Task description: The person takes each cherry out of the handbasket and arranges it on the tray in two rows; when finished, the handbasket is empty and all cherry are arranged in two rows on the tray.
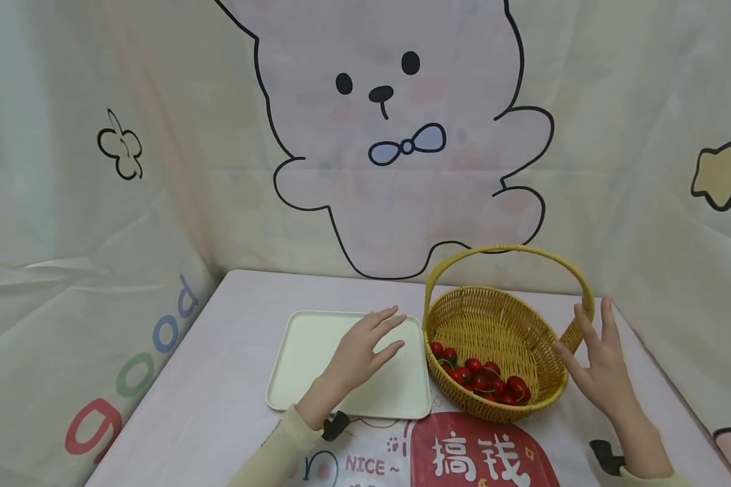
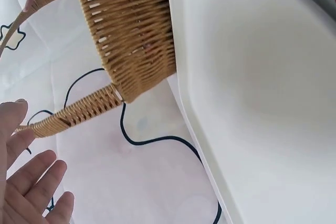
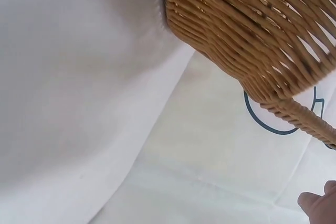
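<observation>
A yellow wicker basket [image 1: 493,318] with a tall arched handle [image 1: 512,249] stands on the right half of the table. Red cherries [image 1: 480,382], several of them with stems, are gathered at its near left side. Over a cream tray [image 1: 298,385], my left hand [image 1: 359,348] is held with its fingers spread towards the basket and nothing in it. My right hand [image 1: 603,372] is raised at the basket's right side, fingers extended, thumb close by the rim and the handle's base. In the left wrist view, the left fingers [image 2: 39,182] overlap the wicker handle [image 2: 89,108].
The tray lies directly left of the basket, their edges close together. A pale cloth with a red printed patch [image 1: 481,450] covers the table [image 1: 176,406]. Behind hangs a curtain [image 1: 633,169] with a cartoon bear, and it also encloses both sides.
</observation>
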A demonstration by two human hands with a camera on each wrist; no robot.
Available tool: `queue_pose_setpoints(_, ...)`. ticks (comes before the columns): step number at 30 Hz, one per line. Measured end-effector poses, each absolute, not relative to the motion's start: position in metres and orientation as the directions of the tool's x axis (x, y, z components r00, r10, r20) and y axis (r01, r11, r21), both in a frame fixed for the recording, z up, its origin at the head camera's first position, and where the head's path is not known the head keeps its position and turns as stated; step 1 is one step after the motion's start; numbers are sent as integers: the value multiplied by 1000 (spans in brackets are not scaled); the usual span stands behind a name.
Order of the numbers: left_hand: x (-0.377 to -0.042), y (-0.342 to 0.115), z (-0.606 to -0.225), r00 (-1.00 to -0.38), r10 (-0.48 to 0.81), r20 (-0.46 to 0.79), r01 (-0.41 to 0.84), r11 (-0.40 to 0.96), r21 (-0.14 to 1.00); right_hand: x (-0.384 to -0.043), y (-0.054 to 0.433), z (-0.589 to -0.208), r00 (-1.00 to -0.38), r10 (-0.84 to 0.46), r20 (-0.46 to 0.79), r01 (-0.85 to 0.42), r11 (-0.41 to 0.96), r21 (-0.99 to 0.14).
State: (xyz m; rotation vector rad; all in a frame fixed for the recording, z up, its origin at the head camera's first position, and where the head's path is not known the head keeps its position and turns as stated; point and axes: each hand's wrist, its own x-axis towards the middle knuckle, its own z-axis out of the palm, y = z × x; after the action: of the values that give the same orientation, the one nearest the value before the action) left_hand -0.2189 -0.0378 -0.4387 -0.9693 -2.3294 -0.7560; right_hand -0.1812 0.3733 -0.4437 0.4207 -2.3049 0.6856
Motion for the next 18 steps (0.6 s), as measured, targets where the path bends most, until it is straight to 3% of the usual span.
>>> queue_pose_setpoints(11,-210,6,-437,-655,548,520,755,479,447,-189,365,-465,-814,-57,578,-411,761,-502)
queue_pose_setpoints(18,-208,33,-437,-635,621,460,766,427,480,-193,361,-474,-850,25,526,-345,729,-592)
